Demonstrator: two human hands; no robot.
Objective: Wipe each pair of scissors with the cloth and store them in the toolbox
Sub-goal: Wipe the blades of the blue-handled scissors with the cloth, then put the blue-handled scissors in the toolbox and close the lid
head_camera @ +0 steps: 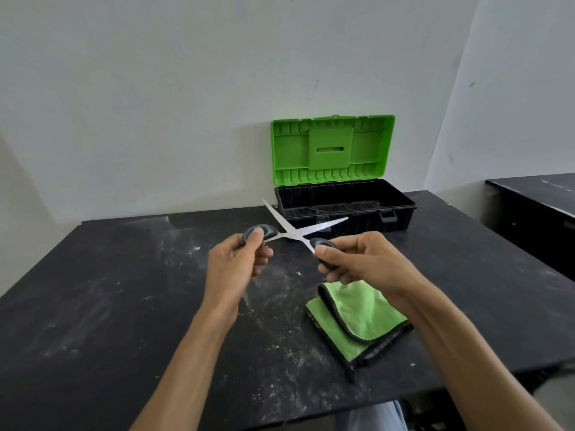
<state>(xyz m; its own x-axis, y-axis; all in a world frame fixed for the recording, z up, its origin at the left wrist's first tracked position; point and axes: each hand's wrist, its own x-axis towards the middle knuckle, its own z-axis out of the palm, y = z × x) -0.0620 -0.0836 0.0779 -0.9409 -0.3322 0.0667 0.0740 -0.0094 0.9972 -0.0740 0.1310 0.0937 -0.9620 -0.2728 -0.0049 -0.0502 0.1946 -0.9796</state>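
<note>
Gripping one handle, the left hand (236, 259) holds a pair of scissors (294, 233) spread wide above the table (124, 290), and the right hand (364, 262) grips the other handle. The blades point away toward the open toolbox (401, 219). The folded cloth (361, 315) lies just below the right hand, the nearer one, and the path to the toolbox looks unobstructed.

Both bare forearms are extended forward from the lower edge, hands raised side by side. The left hand (237, 262) and right hand (367, 259) are each closed round one handle of the scissors (294, 234) — thumbs laid on top, the lower fingers apparently curled beneath.
</note>
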